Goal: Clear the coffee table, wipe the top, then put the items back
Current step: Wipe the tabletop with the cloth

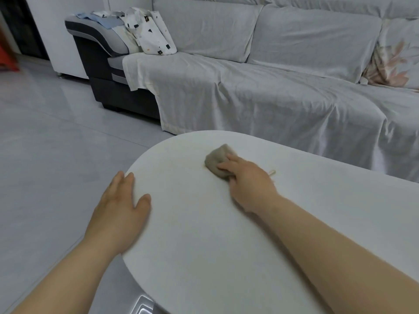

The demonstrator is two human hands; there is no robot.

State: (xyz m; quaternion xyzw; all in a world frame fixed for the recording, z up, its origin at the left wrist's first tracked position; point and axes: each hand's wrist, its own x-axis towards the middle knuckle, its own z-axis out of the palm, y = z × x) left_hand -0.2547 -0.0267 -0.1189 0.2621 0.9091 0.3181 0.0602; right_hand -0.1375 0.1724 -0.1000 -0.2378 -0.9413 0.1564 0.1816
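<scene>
The white oval coffee table (204, 245) fills the lower middle of the view, and nothing but a cloth lies on its top. A bunched grey cloth (216, 159) rests on the far part of the top. My right hand (247, 180) presses down on it, fingers over its near side, with a small loop of the cloth sticking out to the right. My left hand (122, 205) lies flat on the table's left rim, fingers spread and holding nothing.
A sofa (272, 87) under a grey sheet runs along the far side of the table. A white patterned tote bag (152, 30) leans at its left end. Pale tiled floor (45, 143) spreads to the left. A flowered cushion (392, 62) sits at the right.
</scene>
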